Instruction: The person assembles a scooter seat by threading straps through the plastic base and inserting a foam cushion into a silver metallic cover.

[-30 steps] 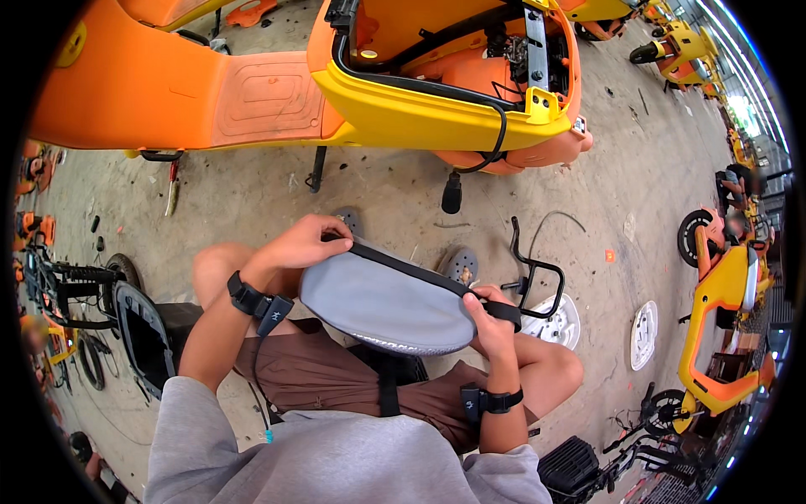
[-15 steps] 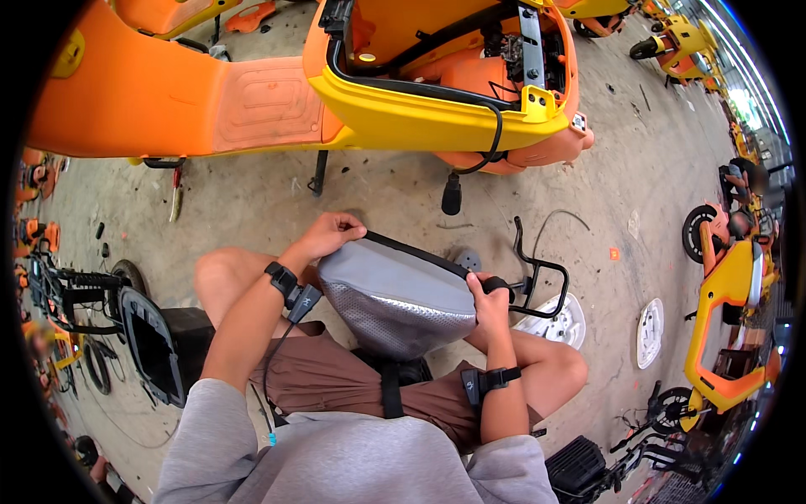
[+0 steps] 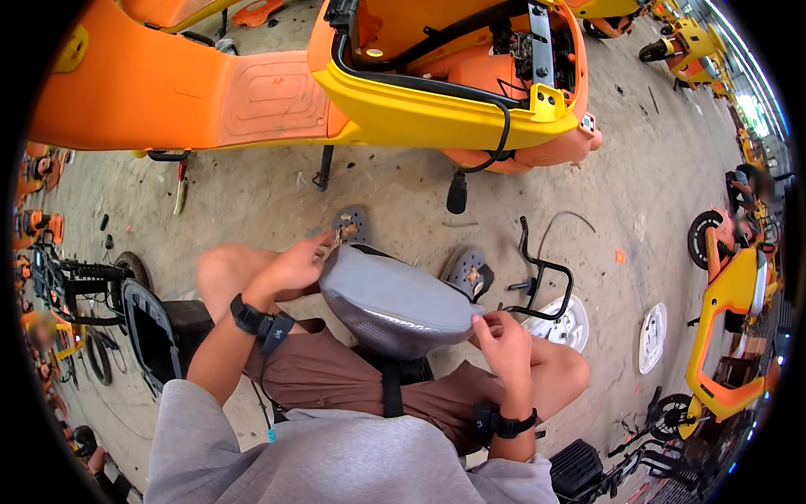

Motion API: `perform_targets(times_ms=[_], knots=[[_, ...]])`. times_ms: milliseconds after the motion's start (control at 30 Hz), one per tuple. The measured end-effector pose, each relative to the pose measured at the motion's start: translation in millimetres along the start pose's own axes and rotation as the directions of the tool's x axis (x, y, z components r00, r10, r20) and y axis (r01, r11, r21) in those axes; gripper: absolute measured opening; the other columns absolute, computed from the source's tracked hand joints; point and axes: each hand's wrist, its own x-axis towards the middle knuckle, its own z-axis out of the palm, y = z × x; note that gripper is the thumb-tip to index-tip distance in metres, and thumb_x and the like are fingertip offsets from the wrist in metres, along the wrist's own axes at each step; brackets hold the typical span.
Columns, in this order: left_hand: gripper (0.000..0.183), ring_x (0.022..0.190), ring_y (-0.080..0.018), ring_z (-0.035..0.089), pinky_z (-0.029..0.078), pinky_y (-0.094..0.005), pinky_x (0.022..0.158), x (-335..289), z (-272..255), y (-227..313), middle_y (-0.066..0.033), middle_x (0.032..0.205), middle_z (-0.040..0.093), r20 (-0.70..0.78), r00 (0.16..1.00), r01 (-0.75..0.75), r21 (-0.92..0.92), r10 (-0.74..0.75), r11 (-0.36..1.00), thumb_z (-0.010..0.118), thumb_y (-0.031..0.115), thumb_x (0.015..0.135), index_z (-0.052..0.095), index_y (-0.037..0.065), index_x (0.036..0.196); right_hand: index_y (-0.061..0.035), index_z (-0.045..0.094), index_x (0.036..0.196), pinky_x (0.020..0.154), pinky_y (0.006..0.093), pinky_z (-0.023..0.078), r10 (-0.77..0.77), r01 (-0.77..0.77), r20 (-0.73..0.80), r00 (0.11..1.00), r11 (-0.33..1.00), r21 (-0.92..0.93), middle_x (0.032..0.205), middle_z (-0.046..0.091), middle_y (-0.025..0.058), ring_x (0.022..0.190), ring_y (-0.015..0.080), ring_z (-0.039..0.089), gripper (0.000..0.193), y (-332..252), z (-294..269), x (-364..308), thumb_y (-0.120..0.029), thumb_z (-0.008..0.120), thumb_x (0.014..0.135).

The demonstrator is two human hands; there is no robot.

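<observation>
A grey scooter seat [image 3: 403,290] with a smooth top and a dimpled, shiny side lies across my lap between my knees. At its left end my left hand [image 3: 298,262] has its fingers bent over the far corner, partly hidden. My right hand [image 3: 505,343] is at the right end, thumb and forefinger pinched together on the seat's rim. The seat's underside is out of sight. Beyond it, grey clogs [image 3: 466,270] show on my feet.
In front stands an orange and yellow scooter [image 3: 403,118], its seat bay open, a black cable end hanging down. At right lie a black tubular bracket [image 3: 550,290] and white plastic covers [image 3: 651,338]. A black bin-like housing [image 3: 155,336] is at left; another scooter body [image 3: 714,336] stands far right.
The seat has tipped so its black far edge has dropped from sight and more of my clogs shows. My left hand has moved slightly left and down; my right hand has moved down along the right end.
</observation>
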Motion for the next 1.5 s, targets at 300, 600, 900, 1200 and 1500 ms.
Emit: perform_targets(times_ms=[300,600,900,1200,1500], knots=[[0.041,0.087,-0.0438,0.069,0.055,-0.0499,0.074,-11.0,14.1,23.8,-0.0244,0.086,0.07,0.094,0.995,-0.057,0.7,-0.013,0.712,0.088,0.027,0.066,0.07,-0.001,0.09,-0.0033,0.06,0.094,0.064,0.0413,0.053,-0.475,0.473,0.023,0.88,0.869,-0.145,0.085,0.066,0.0106,0.077,0.0331,0.067,0.042,-10.1,15.8,-6.2,-0.03,0.086,0.076],[0.052,0.086,-0.0443,0.068,0.055,-0.0503,0.07,8.4,23.7,0.3,-0.0244,0.085,0.069,0.043,0.999,-0.04,0.776,0.01,0.63,0.089,0.022,0.066,0.066,-0.001,0.107,-0.0049,0.057,0.085,0.058,0.045,0.051,-0.377,0.381,0.053,0.925,0.917,-0.12,0.074,0.065,0.0142,0.067,0.0376,0.065,0.038,-1.8,33.2,-3.7,-0.024,0.088,0.073],[0.123,0.124,-0.04,0.054,0.045,-0.0496,0.103,-11.2,30.9,138.3,-0.0213,0.13,0.058,0.248,0.742,-0.605,0.647,0.623,0.464,0.097,0.036,0.051,0.036,-0.002,0.151,-0.0021,0.059,0.09,0.068,0.0417,0.053,-0.246,0.248,-0.047,0.968,0.967,0.061,0.083,0.068,0.0123,0.08,0.031,0.068,0.035,10.2,32.9,-11.2,-0.016,0.086,0.072],[0.087,0.114,-0.0379,0.06,0.05,-0.0423,0.095,67.2,112.2,158.2,-0.0225,0.114,0.063,0.755,0.656,-0.55,0.468,0.011,0.691,0.085,0.066,0.058,0.072,-0.008,0.101,0.0028,0.066,0.112,0.083,0.0292,0.055,0.07,0.102,-0.208,0.976,0.696,0.71,0.102,0.071,0.0086,0.095,0.0156,0.068,0.023,30.5,20.6,-59.5,-0.008,0.072,0.093],[0.071,0.104,-0.034,0.06,0.046,-0.0446,0.089,-1.3,132.4,136.1,-0.0179,0.105,0.064,0.561,0.792,-0.601,0.648,0.24,0.467,0.085,0.05,0.06,0.066,-0.003,0.103,0.0034,0.067,0.109,0.083,0.0242,0.054,0.167,0.086,-0.157,0.973,0.366,0.927,0.099,0.071,0.0072,0.09,0.011,0.068,0.015,40.7,25.6,-78.6,-0.006,0.066,0.098]])
